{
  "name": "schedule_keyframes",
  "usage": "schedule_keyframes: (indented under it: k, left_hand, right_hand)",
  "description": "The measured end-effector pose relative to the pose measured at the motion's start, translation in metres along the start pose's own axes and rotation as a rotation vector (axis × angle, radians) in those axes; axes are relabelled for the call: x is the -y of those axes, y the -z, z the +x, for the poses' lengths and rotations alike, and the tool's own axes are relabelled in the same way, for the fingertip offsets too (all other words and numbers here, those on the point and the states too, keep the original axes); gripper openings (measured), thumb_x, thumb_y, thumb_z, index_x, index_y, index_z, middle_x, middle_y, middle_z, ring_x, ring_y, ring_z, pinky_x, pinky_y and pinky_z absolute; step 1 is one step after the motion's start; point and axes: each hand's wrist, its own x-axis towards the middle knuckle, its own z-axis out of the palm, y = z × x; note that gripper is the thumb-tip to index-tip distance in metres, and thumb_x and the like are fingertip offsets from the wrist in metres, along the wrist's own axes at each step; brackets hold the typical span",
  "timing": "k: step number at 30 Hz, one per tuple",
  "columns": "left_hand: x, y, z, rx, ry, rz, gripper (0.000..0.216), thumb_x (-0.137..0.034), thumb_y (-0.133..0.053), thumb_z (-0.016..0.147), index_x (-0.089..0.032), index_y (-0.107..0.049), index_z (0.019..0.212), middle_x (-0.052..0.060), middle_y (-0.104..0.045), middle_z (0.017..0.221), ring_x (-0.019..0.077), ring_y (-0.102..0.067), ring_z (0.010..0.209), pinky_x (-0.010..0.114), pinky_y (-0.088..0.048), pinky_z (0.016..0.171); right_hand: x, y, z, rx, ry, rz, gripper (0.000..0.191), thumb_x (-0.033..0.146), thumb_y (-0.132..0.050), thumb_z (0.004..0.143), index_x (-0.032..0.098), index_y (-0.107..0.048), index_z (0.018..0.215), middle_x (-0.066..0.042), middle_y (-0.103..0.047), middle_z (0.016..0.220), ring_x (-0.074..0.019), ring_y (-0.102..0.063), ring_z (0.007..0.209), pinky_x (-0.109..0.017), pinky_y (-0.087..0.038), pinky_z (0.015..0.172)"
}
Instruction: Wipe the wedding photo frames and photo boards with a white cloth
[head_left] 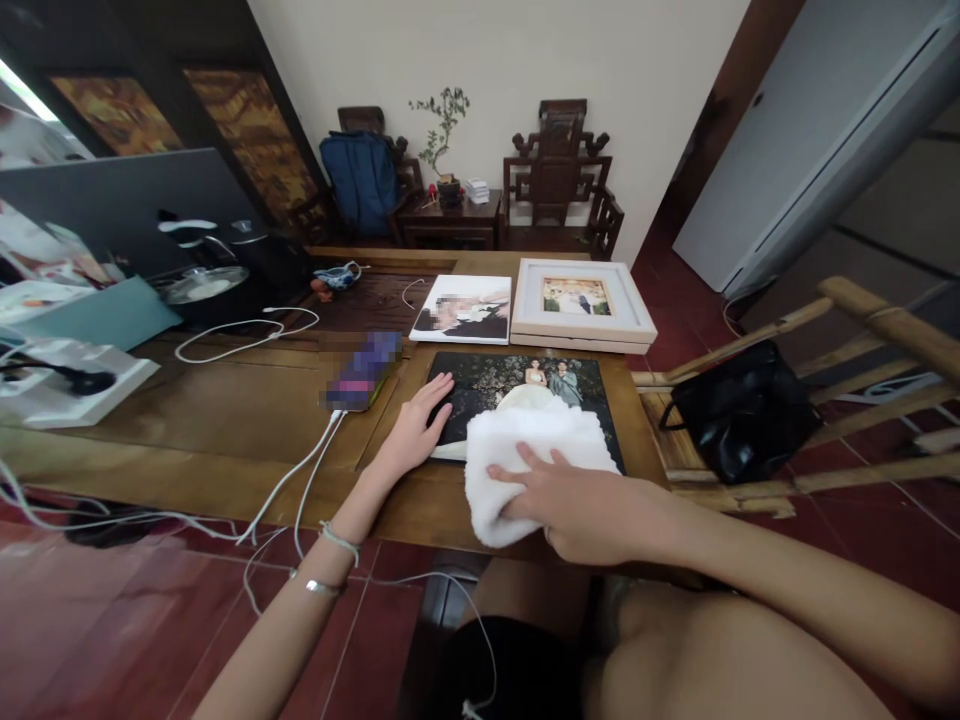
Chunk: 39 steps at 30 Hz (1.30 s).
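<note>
A dark photo panel [480,385] lies flat at the table's near right corner; its picture shows a couple in wedding clothes. My left hand [411,428] rests on the panel's left edge, fingers stretched out and holding nothing. Over the panel's lower right part is a folded white towel [536,440], which hangs past the near edge of the panel. My right hand [570,505] presses on this towel and grips it, some fingers spread on top. The towel hides part of the picture.
Behind the panel lie a white-edged photo panel [461,308] and stacked pale frames [585,305]. A phone [364,372] with white cables lies to the left. A power strip [90,385] and a kettle [270,262] stand further left. A bamboo chair [847,300] holding a black bag [742,410] is at right.
</note>
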Motion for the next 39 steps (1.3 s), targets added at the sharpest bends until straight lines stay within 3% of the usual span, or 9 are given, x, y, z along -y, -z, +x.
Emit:
schedule_keyframes:
  k: [4,14,19,23,26,28,32,36,39]
  left_hand:
    - [0.000,0.000,-0.001,-0.003,0.004,-0.001,0.043,-0.032,-0.039,0.093,-0.012,-0.053,0.129,0.014,-0.049,0.140,0.0230,-0.040,0.134,0.046,-0.030,0.113]
    - [0.003,0.000,0.000,0.011,0.009,-0.007,0.043,-0.033,-0.038,0.094,-0.015,-0.052,0.130,0.012,-0.048,0.140,0.0229,-0.039,0.134,0.047,-0.029,0.112]
    - [0.003,0.001,0.000,0.020,0.023,-0.021,0.043,-0.030,-0.035,0.094,-0.015,-0.053,0.130,0.012,-0.048,0.141,0.0226,-0.038,0.135,0.047,-0.028,0.113]
    - [0.003,0.001,0.000,0.019,0.024,-0.023,0.043,-0.028,-0.034,0.094,-0.015,-0.053,0.130,0.011,-0.048,0.141,0.0222,-0.038,0.135,0.047,-0.028,0.113]
    - [0.003,0.000,0.000,0.012,0.024,-0.024,0.043,-0.028,-0.034,0.093,-0.014,-0.053,0.130,0.012,-0.048,0.141,0.0221,-0.039,0.135,0.046,-0.028,0.113]
    - [0.004,-0.001,-0.001,0.007,0.027,-0.024,0.043,-0.029,-0.035,0.093,-0.013,-0.053,0.130,0.012,-0.048,0.141,0.0224,-0.038,0.135,0.046,-0.028,0.113]
    - [0.004,-0.002,0.000,0.013,0.029,-0.031,0.043,-0.030,-0.035,0.094,-0.015,-0.053,0.129,0.012,-0.048,0.141,0.0231,-0.038,0.135,0.047,-0.028,0.113]
    - [-0.001,0.002,-0.001,-0.002,0.025,-0.072,0.044,-0.033,-0.036,0.094,-0.015,-0.052,0.131,0.012,-0.047,0.141,0.0227,-0.038,0.135,0.045,-0.027,0.114]
    - [-0.005,0.007,-0.003,-0.092,0.016,-0.200,0.049,-0.038,-0.034,0.095,-0.015,-0.046,0.136,0.010,-0.043,0.145,0.0218,-0.035,0.137,0.042,-0.023,0.116]
  right_hand:
    - [-0.006,0.006,0.009,-0.054,-0.008,0.040,0.070,-0.005,-0.039,0.067,0.025,-0.055,0.129,-0.003,-0.029,0.153,-0.0428,-0.020,0.137,-0.069,-0.033,0.098]
    - [-0.086,0.022,0.078,-0.444,-0.200,-0.220,0.066,-0.001,-0.037,0.075,0.021,-0.046,0.137,-0.008,-0.021,0.155,-0.0430,-0.011,0.139,-0.073,-0.018,0.101]
    - [-0.051,-0.001,0.071,-0.373,-0.129,-0.244,0.062,0.000,-0.042,0.077,0.022,-0.052,0.134,-0.010,-0.018,0.156,-0.0480,-0.005,0.138,-0.075,-0.014,0.100]
    - [-0.015,-0.010,0.036,-0.240,0.036,-0.149,0.059,-0.002,-0.041,0.073,0.022,-0.060,0.123,-0.008,-0.026,0.154,-0.0462,-0.010,0.138,-0.074,-0.023,0.099]
    - [-0.010,-0.006,0.014,-0.138,0.099,-0.059,0.062,-0.005,-0.040,0.067,0.021,-0.062,0.119,-0.005,-0.033,0.151,-0.0414,-0.015,0.139,-0.070,-0.029,0.100]
    - [-0.016,-0.004,0.009,-0.163,0.092,-0.041,0.064,-0.005,-0.040,0.066,0.023,-0.062,0.119,-0.002,-0.035,0.150,-0.0379,-0.017,0.140,-0.068,-0.028,0.102]
    - [-0.042,0.001,0.027,-0.292,-0.066,-0.072,0.067,-0.005,-0.037,0.068,0.023,-0.057,0.126,0.000,-0.028,0.153,-0.0362,-0.013,0.141,-0.068,-0.022,0.105]
    - [-0.060,0.009,0.070,-0.401,-0.286,-0.182,0.062,0.001,-0.040,0.075,0.018,-0.050,0.134,-0.008,-0.021,0.155,-0.0471,-0.011,0.138,-0.075,-0.021,0.099]
    - [-0.055,0.013,0.097,-0.434,-0.252,-0.266,0.057,0.006,-0.044,0.080,0.019,-0.050,0.134,-0.011,-0.021,0.155,-0.0510,-0.012,0.136,-0.078,-0.020,0.096]
